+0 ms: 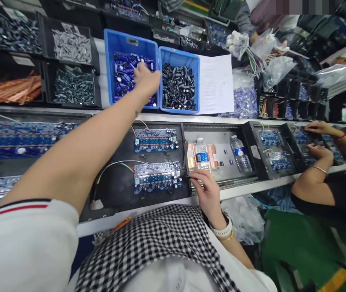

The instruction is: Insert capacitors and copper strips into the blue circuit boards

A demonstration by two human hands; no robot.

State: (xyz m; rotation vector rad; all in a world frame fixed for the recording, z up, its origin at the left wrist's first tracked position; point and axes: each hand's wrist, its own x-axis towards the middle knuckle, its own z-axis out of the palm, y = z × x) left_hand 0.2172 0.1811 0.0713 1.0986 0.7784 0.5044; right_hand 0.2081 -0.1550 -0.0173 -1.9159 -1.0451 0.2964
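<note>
My left hand (147,78) reaches into a blue bin (109,73) of blue cylindrical capacitors (124,79). Its thumb stands apart from the bent fingers, whose tips are partly hidden among the parts. At the right end of the nearer blue circuit board (157,178), my right hand (206,190) pinches a small dark component (187,176) between thumb and fingertips. A second circuit board (156,140) lies just behind it in the same black tray (115,186). Coloured wires run from the boards.
A second blue bin (197,81) holds black capacitors beside a paper sheet (217,85). Black bins (72,81) of small parts stand at left. Two plastic bottles (202,156) lie in the tray at right. A co-worker's hands (320,140) work on boards farther right.
</note>
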